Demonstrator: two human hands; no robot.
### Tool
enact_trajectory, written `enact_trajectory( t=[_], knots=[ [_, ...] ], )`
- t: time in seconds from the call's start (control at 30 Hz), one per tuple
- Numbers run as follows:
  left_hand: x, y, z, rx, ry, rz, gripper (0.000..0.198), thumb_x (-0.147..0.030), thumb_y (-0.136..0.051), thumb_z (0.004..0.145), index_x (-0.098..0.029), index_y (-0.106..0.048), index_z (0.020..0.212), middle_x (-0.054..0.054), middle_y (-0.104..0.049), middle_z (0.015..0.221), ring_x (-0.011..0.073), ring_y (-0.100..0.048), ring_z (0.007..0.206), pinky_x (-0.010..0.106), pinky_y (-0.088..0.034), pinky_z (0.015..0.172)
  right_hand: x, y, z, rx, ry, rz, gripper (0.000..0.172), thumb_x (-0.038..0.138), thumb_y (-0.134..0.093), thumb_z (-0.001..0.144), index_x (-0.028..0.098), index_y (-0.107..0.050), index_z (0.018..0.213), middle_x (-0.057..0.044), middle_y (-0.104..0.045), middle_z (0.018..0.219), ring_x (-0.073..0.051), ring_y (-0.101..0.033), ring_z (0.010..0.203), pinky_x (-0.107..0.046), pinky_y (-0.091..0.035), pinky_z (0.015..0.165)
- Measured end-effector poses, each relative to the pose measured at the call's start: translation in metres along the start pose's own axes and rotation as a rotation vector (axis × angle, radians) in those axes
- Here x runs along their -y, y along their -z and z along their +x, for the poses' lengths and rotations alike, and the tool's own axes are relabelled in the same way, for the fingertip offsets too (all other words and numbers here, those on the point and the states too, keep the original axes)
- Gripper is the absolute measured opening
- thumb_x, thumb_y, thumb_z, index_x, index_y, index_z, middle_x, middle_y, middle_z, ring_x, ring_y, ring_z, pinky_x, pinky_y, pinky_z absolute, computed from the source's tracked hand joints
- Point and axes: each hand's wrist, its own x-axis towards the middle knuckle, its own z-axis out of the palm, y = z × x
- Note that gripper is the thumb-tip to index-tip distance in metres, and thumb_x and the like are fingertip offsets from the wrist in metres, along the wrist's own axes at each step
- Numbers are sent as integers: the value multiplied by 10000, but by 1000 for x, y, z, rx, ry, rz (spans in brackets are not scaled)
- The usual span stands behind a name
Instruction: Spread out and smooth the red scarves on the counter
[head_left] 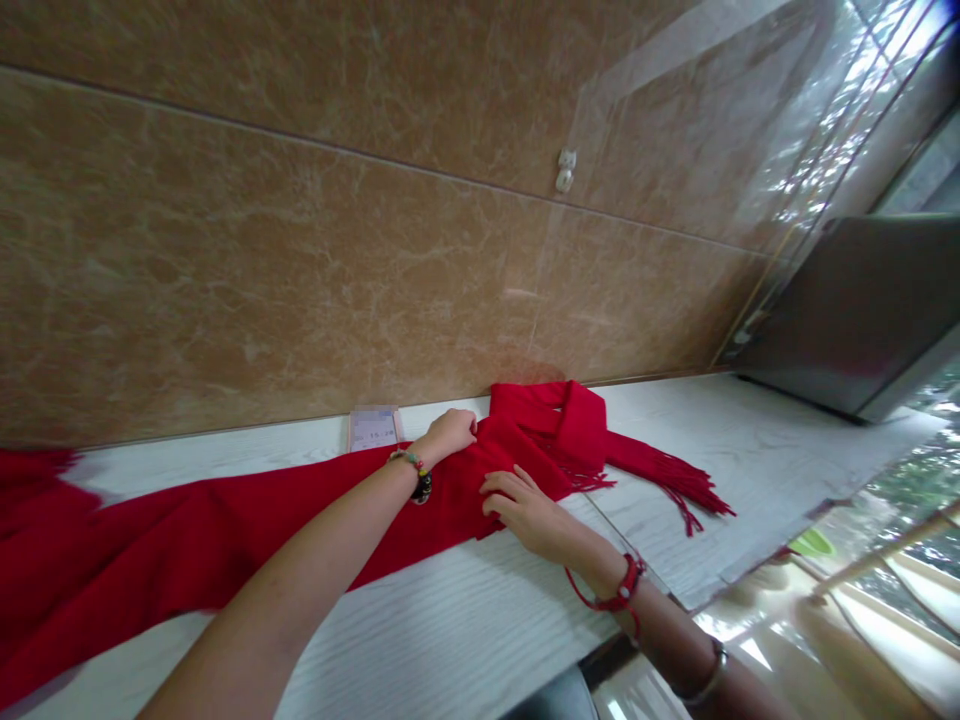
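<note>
The fringed red scarf (456, 508), likely light, floppy and best held by its edges, lies along the tiled wall (300, 270), left hand (450, 433) curled wall-side, pinch unclear, right hand (529, 514) farther out, fingers loosely spread.

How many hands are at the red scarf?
2: left hand at the red scarf's wall-side edge; right hand over its nearer side.

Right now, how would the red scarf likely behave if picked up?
The red scarf would likely be floppy: it lies in soft creases and folds. Its fringe would probably dangle, as it splays loosely on the counter. It seems unlikely to roll, lying mostly flat.
</note>
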Motion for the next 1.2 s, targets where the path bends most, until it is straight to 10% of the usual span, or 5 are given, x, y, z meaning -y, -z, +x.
enact_trajectory(
  t=[0.7, 0.87, 1.0, 1.2],
  knots=[
    [-16, -3, 10, -110, -131, 108, 267, -147, -350, 861, -123, -551, 1035, 153, -544, 1091, 210, -535, 986, 313, -393, 820, -2, -6, -2, 120, -97, -88, 272, 41, -399, 799, 206, -520, 978, -62, -302, 1387, -297, -53, 1313, -538, -212, 1006],
    [-7, -11, -16, 39, -386, 73, 335, -291, -359, 895, -256, -451, 1215, 23, -403, 1332, 137, -369, 1203, 259, -272, 982, 1, -3, -1, 127, -108, -100, 253, 73, -392, 820, 212, -527, 982, -42, -324, 1379, -307, -77, 1310, -539, -225, 1000],
    [11, -7, -24, 155, -338, 167, 381, -346, -289, 912, -308, -368, 1283, 26, -325, 1389, 223, -244, 1281, 457, -200, 1011, 2, -2, -1, 155, -132, -97, 301, 71, -364, 824, 233, -533, 1013, 0, -330, 1379, -315, -54, 1310, -555, -235, 987],
    [18, 7, -26, -151, -158, 406, 368, -230, -389, 869, -195, -469, 1226, 125, -261, 1407, 294, -172, 1299, 512, -138, 1023, 4, 3, 1, 150, -153, -93, 375, 108, -389, 811, 261, -503, 1135, 0, -344, 1374, -275, -146, 1304, -504, -258, 998]
  ],
)
